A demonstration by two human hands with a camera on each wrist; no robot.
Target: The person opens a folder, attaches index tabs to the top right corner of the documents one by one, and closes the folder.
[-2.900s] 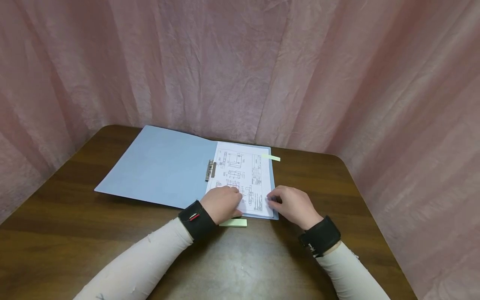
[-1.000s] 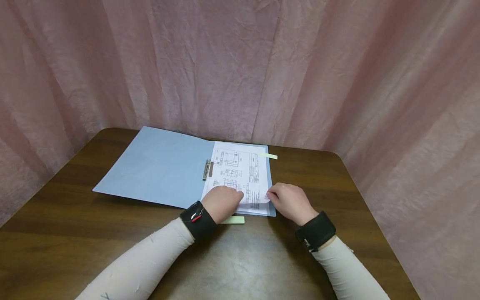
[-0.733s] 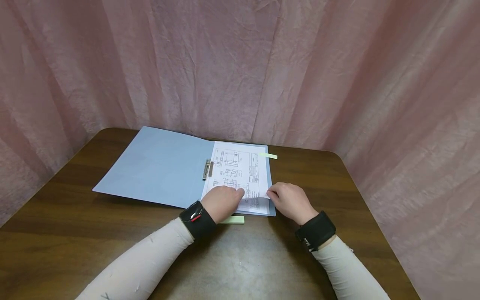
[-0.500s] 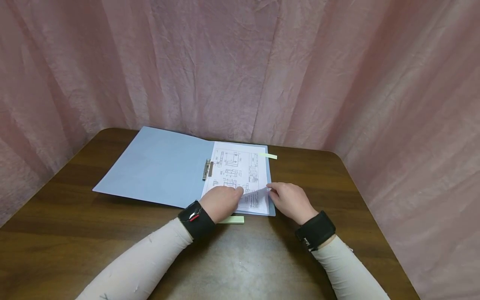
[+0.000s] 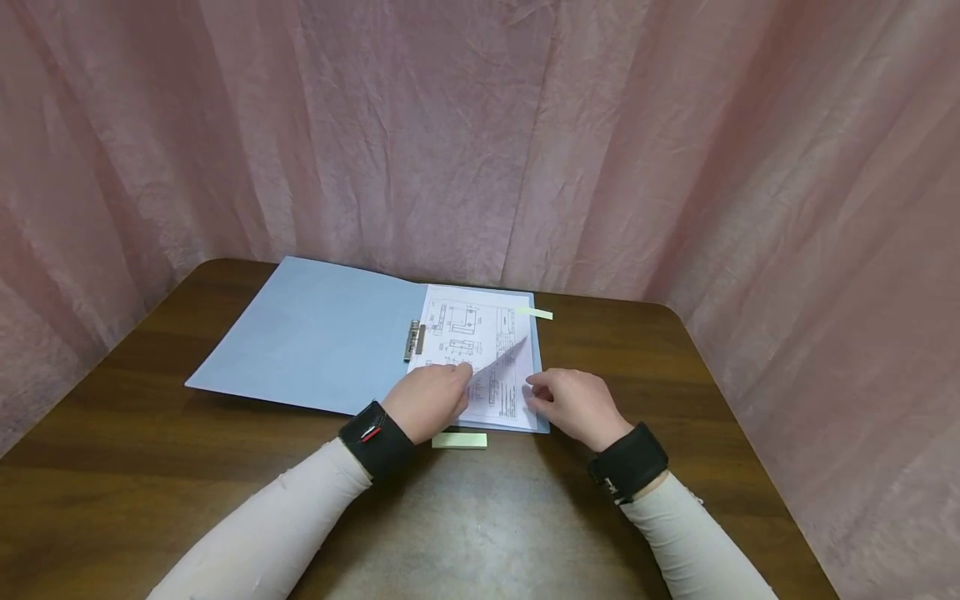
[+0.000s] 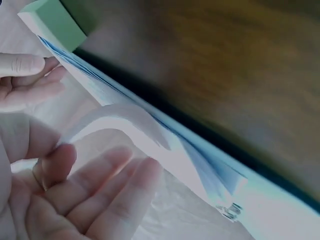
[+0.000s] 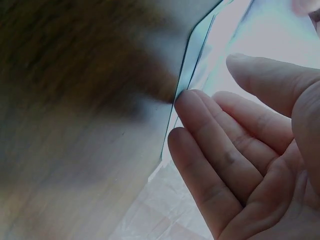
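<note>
Right now the left hand (image 5: pixel 429 400) has the top sheet (image 5: pixel 501 360) lifted by its near corner, fingers loosely curved under the curl of paper with the thumb on top, as the left wrist view shows (image 6: pixel 107 117). The sheet arcs up off the paper stack (image 5: pixel 480 333) in the open blue folder (image 5: pixel 315 333), which lies flat on the tabletop (image 5: pixel 480 517). The right hand (image 5: pixel 573 404) rests at the stack's right edge, fingers relaxed and nearly straight, tips touching the folder's edge (image 7: pixel 187 75); it grips nothing.

To turn this page well, I'd judge: keep only one sheet in the pinch, check at the curl that no second leaf rides along. Sweep left toward the metal clip (image 5: pixel 415 340) in a low arc, no tugging, since the binding side is fixed and thin paper creases or tears there. Right hand should keep light pressure on the lower pages so they stay square. Don't knock the green sticky tab (image 5: pixel 536 313) poking out at the far right edge, or the green pad (image 5: pixel 459 440) lying just near of the folder.

Against the frame from half a second ago: the corner was then barely raised between both hands; it now stands much higher and has passed to the left hand. Right hand has let go and dropped back to the edge. Left wrist has moved slightly left. Folder, tab and pad unchanged.
</note>
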